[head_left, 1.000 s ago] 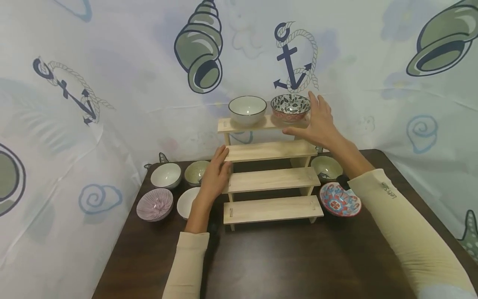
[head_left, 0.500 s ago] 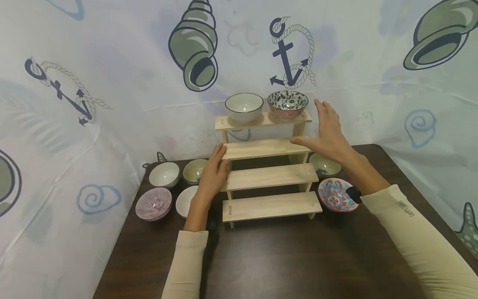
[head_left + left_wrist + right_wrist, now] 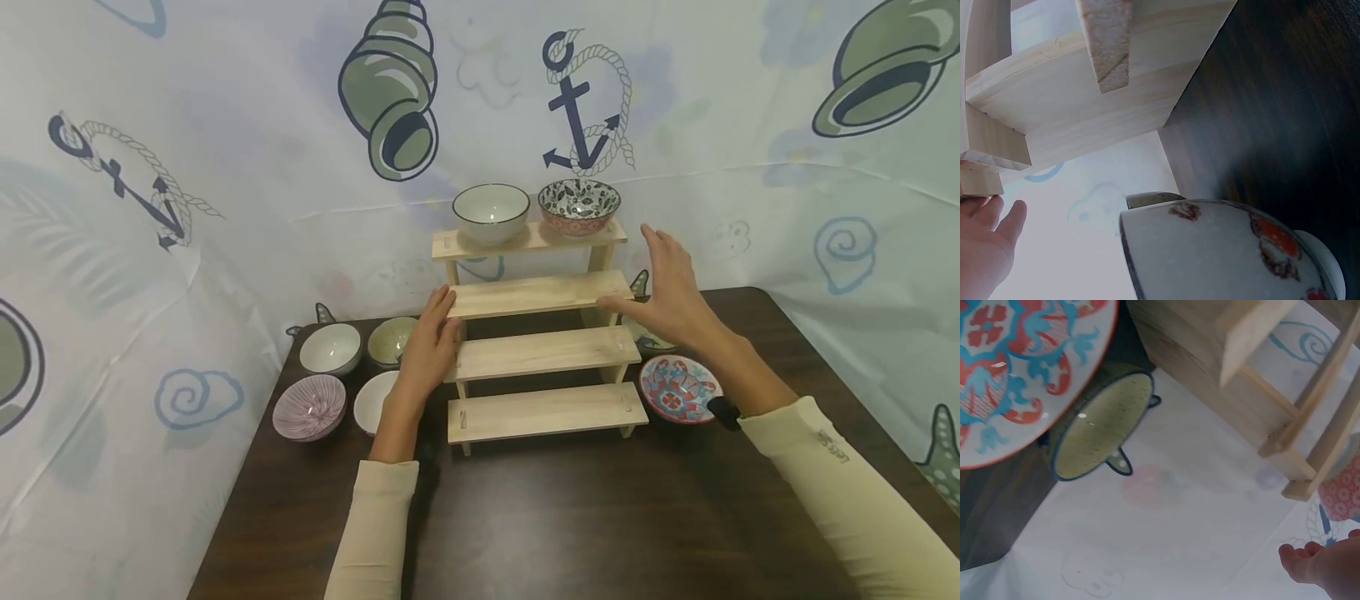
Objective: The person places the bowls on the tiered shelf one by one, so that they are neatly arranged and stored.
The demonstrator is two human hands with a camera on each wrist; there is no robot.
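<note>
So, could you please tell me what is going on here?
A person's left hand is at the left end of a wooden rack; the right hand is spread at its right, holding nothing. A white bowl and a patterned bowl stand on its top shelf. Other bowls sit on the table, left and right of the rack.

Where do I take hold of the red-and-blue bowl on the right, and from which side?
Probably the near-right rim, with the right hand coming from the front right. The red-and-blue bowl sits upright with its wide rim exposed there, while the wooden stand crowds its left and the green bowl stands behind it.
</note>
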